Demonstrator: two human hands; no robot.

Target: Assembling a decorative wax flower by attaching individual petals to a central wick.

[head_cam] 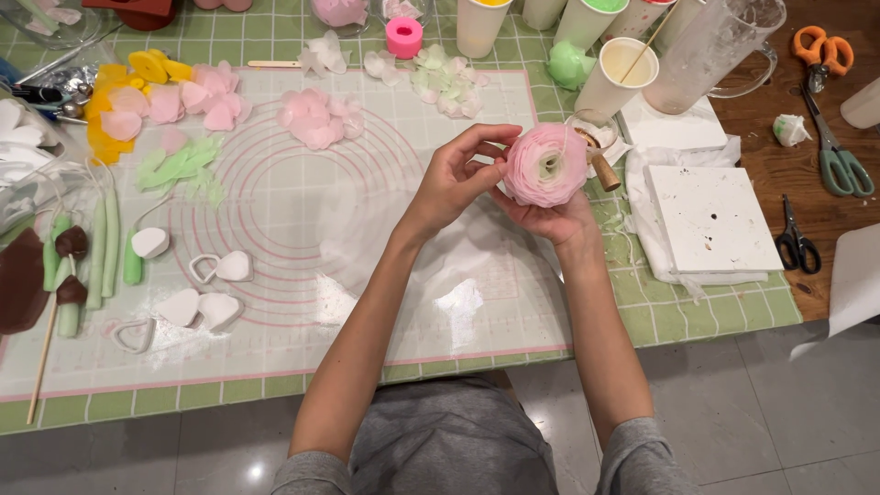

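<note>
Our right hand (550, 220) cups the pink flower (546, 165) from below, fingers closed around its base, while our left hand (456, 179) pinches the flower's outer petals from the left, thumb and fingertips pressed on them. We hold the flower above the right edge of the white mat (302, 275) with pink circles, which lies on the green checked surface (724, 307). Near us on the mat's left part lie heart-shaped cutters (220, 268). Right of the flower sits a white block (713, 220). Beyond the flower, past the mat's far edge, stand a paper cup (616, 78) with a stick and a small pink cup (403, 37); loose pink petals (316, 119) lie on the mat's far part.
</note>
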